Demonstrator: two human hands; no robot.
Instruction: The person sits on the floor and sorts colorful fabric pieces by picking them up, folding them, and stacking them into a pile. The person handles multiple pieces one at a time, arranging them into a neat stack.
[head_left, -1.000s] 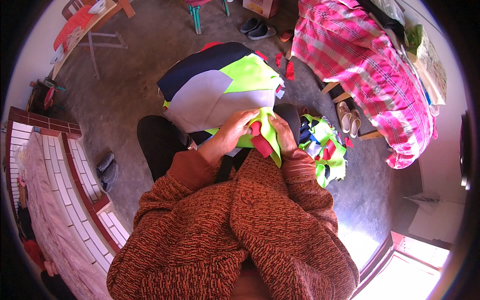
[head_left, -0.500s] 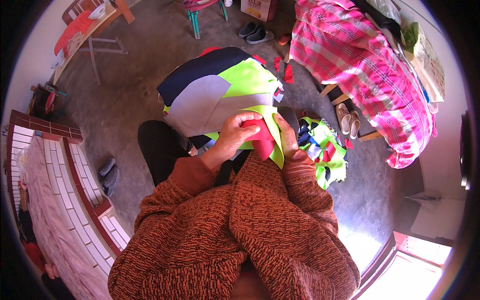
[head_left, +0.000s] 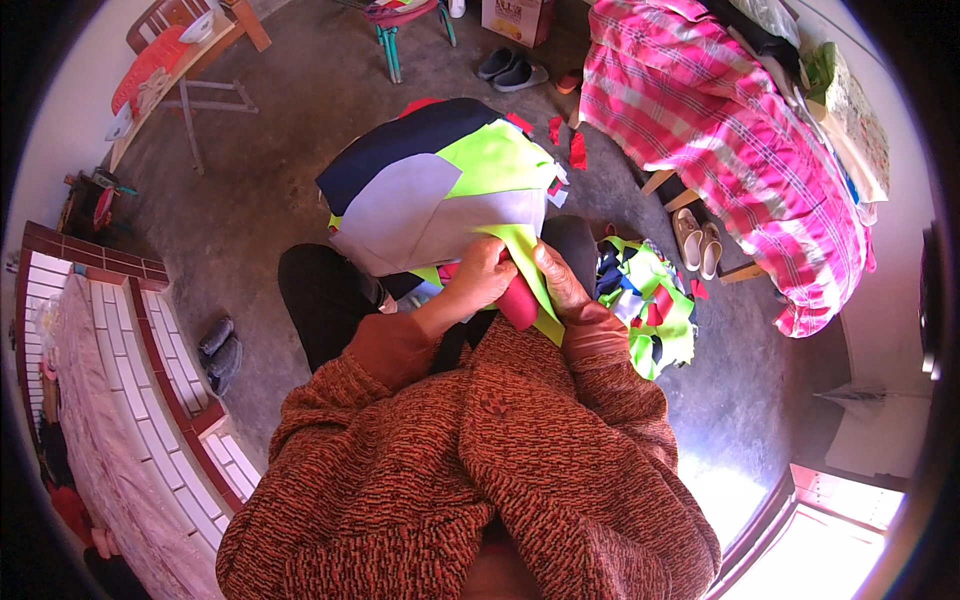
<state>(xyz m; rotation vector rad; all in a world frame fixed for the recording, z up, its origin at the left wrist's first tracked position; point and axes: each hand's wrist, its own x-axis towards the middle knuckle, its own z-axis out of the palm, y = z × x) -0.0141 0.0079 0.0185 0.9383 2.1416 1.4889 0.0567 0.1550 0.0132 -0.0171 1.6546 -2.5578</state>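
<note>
Between my hands, above my lap, are a neon-yellow fabric piece point(head_left: 522, 252) and a red fabric piece point(head_left: 517, 303) lying against it. My left hand point(head_left: 478, 278) pinches the cloth from its left side, fingers curled. Along the right edge of the yellow piece, my right hand point(head_left: 562, 277) grips with the thumb uppermost; its other fingers are hidden. Just beyond my knees lies a large heap of cut fabric pieces, with a navy piece point(head_left: 390, 148), a grey piece point(head_left: 395, 205) and a neon-yellow piece point(head_left: 490, 158) on top.
A pile of mixed scraps point(head_left: 650, 310) lies on the floor at my right. Past it stand beige shoes point(head_left: 698, 243) beside a bed with a pink plaid cover point(head_left: 700, 120). Dark slippers point(head_left: 513, 70) and a teal-legged stool point(head_left: 390, 50) are farther off. Grey shoes point(head_left: 220, 350) lie at left.
My left hand has closed in with its fingers curled tighter on the cloth. The red piece is folded narrower, and both hands sit slightly lower.
</note>
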